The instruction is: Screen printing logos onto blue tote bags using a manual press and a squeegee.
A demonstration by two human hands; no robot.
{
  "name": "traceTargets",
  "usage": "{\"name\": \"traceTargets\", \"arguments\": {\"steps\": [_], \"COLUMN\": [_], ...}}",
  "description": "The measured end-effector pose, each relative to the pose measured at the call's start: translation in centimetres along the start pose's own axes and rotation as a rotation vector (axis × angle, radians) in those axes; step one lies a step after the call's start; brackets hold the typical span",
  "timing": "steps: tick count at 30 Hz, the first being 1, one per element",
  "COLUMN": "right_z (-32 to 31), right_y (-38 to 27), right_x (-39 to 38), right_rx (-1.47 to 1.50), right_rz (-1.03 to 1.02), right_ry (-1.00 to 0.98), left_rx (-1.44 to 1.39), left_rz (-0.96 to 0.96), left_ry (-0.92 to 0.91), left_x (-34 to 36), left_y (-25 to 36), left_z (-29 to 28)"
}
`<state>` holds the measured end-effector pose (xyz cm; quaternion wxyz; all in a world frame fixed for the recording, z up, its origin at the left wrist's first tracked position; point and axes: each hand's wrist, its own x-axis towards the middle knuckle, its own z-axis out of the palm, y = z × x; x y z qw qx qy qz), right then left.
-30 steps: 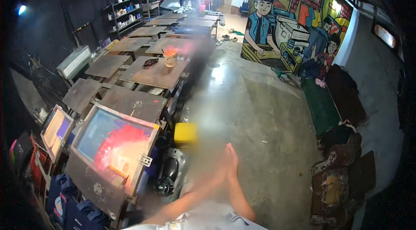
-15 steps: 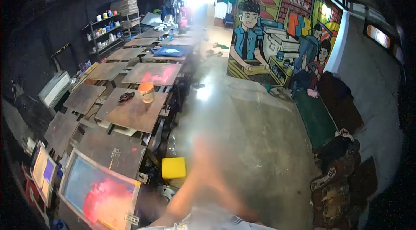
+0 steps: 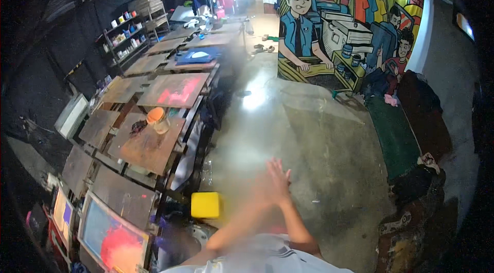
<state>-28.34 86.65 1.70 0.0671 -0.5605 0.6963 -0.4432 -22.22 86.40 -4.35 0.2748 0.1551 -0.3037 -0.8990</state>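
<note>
In front of my body, over the concrete floor, my two hands meet, palm against palm. My right hand point(image 3: 281, 180) has its fingers stretched out and pointing away from me, with nothing visible in it. A blurred patch covers much of my left hand point(image 3: 261, 189), so its fingers cannot be made out. Left of my left forearm is a yellow square-topped stool point(image 3: 205, 205), apart from the hands. Further left, a framed printing screen point(image 3: 91, 217) smeared with red-pink ink lies tilted at the near end of the tables.
Two rows of brown printing boards point(image 3: 146, 152) run away on the left. One bears an orange-lidded tub point(image 3: 158, 120) and a dark crumpled cloth point(image 3: 138, 127). A blue screen point(image 3: 198, 55) lies further back. Shelves point(image 3: 123, 39) line the left wall; a green mat point(image 3: 393, 136) and dark cloths lie right.
My hands have moved slightly right and show more clearly, still together. The whole view has shifted, with the tub and boards now further left and the painted wall further right.
</note>
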Motion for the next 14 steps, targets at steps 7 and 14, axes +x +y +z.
{"name": "traceTargets", "arguments": {"steps": [7, 14], "right_z": [-5.0, -2.1], "right_y": [10.7, 15.5], "right_x": [9.3, 13.9], "right_rx": [0.07, 0.333], "right_rz": [0.35, 0.436], "right_ry": [-0.012, -0.008], "left_rx": [-0.918, -0.101], "left_rz": [-0.252, -0.103], "left_ry": [-0.719, 0.008], "left_x": [10.8, 14.1], "left_y": [0.2, 5.7], "left_z": [0.4, 6.1]}}
